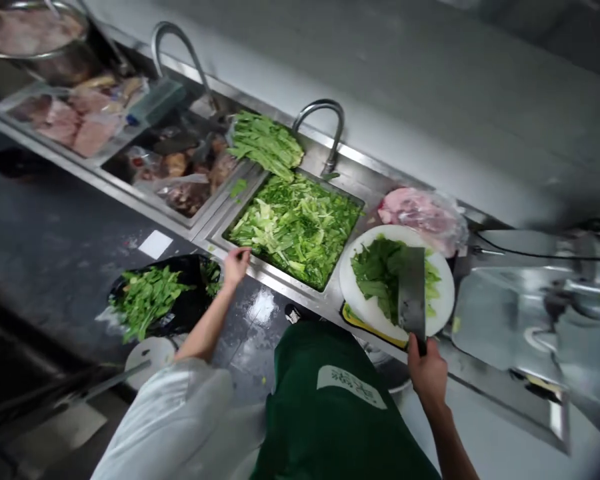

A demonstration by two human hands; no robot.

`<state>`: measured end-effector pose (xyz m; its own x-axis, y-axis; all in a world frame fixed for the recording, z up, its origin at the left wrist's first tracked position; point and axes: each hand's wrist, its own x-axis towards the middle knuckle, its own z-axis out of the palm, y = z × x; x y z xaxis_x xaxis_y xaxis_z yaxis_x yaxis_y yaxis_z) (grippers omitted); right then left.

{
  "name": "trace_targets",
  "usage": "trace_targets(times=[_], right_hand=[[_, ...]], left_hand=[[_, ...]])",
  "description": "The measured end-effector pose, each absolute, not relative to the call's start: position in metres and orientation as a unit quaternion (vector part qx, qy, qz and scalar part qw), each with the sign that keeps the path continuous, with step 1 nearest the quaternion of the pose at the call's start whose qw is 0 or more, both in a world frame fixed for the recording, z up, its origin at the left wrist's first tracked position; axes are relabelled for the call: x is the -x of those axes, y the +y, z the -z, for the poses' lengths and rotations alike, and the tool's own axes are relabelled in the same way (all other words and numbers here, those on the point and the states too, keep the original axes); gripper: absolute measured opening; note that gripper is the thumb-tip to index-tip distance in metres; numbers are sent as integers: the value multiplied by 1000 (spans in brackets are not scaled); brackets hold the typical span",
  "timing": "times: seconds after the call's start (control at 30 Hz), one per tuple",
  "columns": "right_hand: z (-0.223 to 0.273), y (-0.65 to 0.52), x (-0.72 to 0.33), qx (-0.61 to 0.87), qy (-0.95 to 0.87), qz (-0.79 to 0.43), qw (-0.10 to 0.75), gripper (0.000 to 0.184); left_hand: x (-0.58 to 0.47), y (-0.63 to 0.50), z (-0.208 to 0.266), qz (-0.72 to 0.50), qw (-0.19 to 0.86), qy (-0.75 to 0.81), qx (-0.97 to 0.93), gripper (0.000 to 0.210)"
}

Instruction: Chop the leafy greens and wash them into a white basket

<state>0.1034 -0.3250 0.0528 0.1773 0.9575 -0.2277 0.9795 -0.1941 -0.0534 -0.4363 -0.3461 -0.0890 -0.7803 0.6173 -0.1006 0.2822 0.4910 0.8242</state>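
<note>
My right hand (428, 372) is wrapped round the handle of a cleaver (412, 288). Its broad blade lies over dark green leaves (377, 270) on a round white cutting board (351, 293), and paler cut pieces show past the blade's right side. At the front rim of a steel sink (277, 277), my left hand (236, 268) has its fingers curled together; whatever they may pinch is too small to make out. Chopped leafy greens (300, 227) fill that sink. Whole long-leaf lettuce (266, 143) lies at its back left corner, beside a curved faucet (337, 127).
Bagged raw meat (420, 212) rests behind the board. Left sinks hold bagged food (180, 190) and pink meat (80, 120); a large pot (63, 60) stands beyond. A black bag (177, 320) with greens is on the floor. Plastic containers (487, 313) sit at right.
</note>
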Motion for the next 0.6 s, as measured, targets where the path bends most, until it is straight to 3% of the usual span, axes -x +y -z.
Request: trace_targets(times=[0.13, 0.27, 0.47, 0.6], right_hand=[[-60, -347, -137, -824, 560, 82, 16, 44], [-55, -361, -153, -855, 508, 102, 19, 47], [-41, -359, -158, -890, 421, 175, 31, 45], [-27, -341, -154, -884, 408, 229, 18, 43]], left_hand=[[280, -206, 77, -491, 289, 681, -461, 13], [168, -130, 64, -477, 350, 612, -525, 13], [196, -112, 74, -474, 320, 665, -480, 16], [214, -117, 73, -427, 322, 688, -491, 45]])
